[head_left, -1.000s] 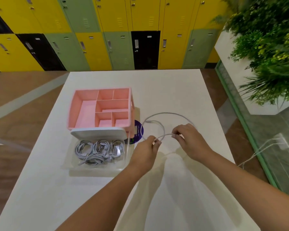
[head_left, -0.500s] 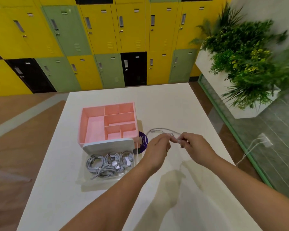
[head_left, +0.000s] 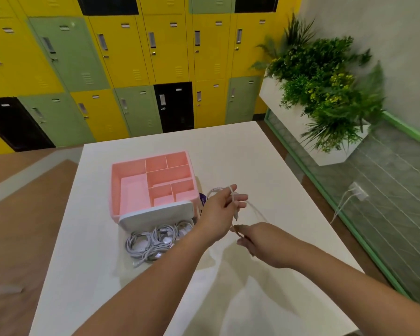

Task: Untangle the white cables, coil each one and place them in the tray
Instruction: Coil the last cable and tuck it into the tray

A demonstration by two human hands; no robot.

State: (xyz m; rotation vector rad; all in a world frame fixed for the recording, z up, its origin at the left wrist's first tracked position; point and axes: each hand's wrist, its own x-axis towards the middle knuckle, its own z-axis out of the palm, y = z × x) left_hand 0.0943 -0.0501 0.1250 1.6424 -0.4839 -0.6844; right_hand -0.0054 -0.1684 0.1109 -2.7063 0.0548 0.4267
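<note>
A thin white cable [head_left: 233, 198] is looped over the fingers of my left hand [head_left: 218, 214], raised above the white table [head_left: 252, 166]. My right hand [head_left: 260, 241] pinches the same cable lower down, near and just right of the left hand; the strand between them is blurred. A clear tray [head_left: 129, 260] at the near left of the pink organiser holds several coiled white cables [head_left: 153, 241]. The pink organiser [head_left: 131, 170] with several empty compartments stands behind the tray.
A white lid-like panel [head_left: 155, 214] leans at the organiser's front. A purple round thing [head_left: 202, 198] peeks out beside it. Yellow, green and black lockers [head_left: 131, 69] line the far wall. A white planter [head_left: 325, 98] with greenery stands right of the table.
The wide loop on the table has been gathered up. My left hand has risen with the cable wound on its fingers; my right hand has dropped nearer. The camera has tilted up.
</note>
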